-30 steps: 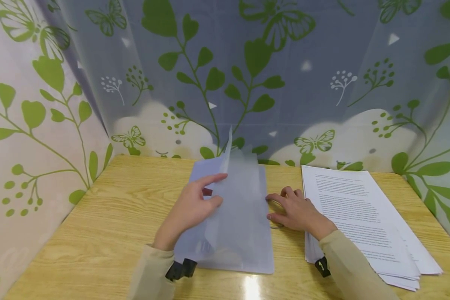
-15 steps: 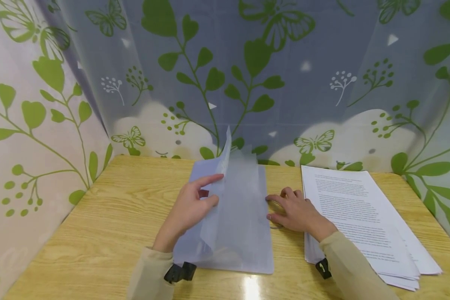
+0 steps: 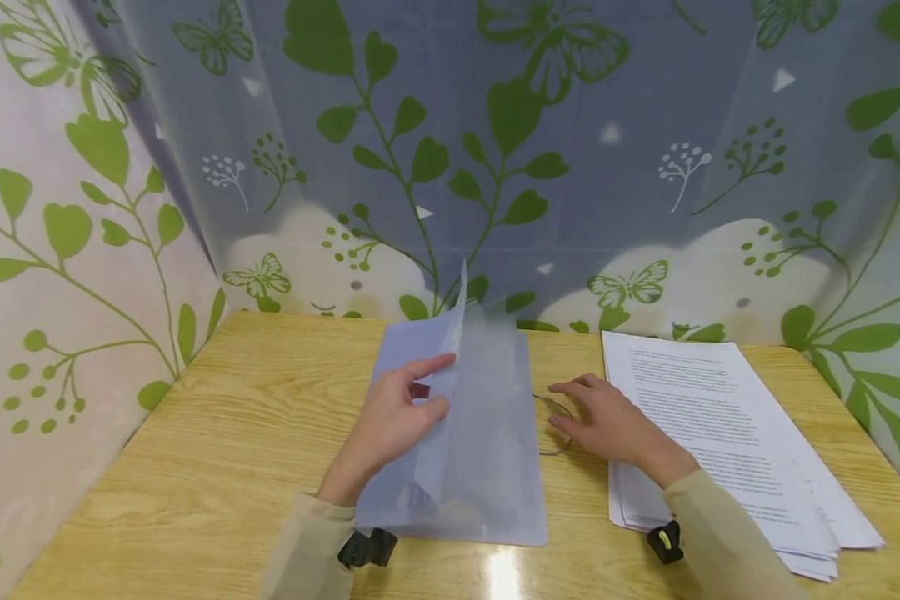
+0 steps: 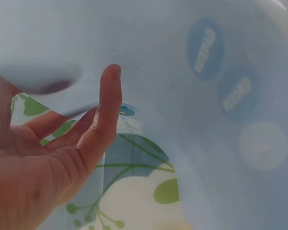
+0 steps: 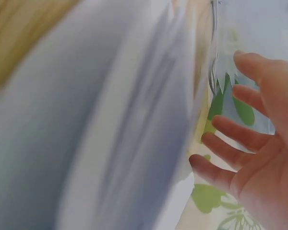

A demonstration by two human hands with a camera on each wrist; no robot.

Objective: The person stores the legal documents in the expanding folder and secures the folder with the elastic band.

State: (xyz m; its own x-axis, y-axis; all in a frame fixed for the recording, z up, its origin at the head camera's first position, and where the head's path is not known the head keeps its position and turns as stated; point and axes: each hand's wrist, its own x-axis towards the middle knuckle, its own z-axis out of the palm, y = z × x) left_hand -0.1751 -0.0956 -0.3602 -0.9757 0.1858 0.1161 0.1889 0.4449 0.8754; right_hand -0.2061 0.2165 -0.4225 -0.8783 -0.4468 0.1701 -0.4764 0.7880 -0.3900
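A translucent bluish folder [image 3: 495, 433] lies on the table with several clear leaves, one of them [image 3: 450, 350] standing raised at its left part. My left hand [image 3: 393, 417] is over the folder's left side, its fingers spread against the raised leaf; in the left wrist view the hand [image 4: 62, 158] has its index finger straight at the sheet. To the folder's right, my right hand [image 3: 607, 421] hovers with loosely bent fingers, apart from the folder and holding nothing. A thin cord loop [image 3: 562, 451] sticks out from the folder's right edge, close to those fingertips.
A stack of printed paper [image 3: 705, 417] lies on the right of the wooden table [image 3: 217, 433], partly under the right forearm. Patterned curtains [image 3: 607, 167] hang behind the table and at both sides.
My right hand has moved right, off the folder's edge, and more of the cord loop shows. My left hand and the raised leaf have shifted slightly right since half a second ago.
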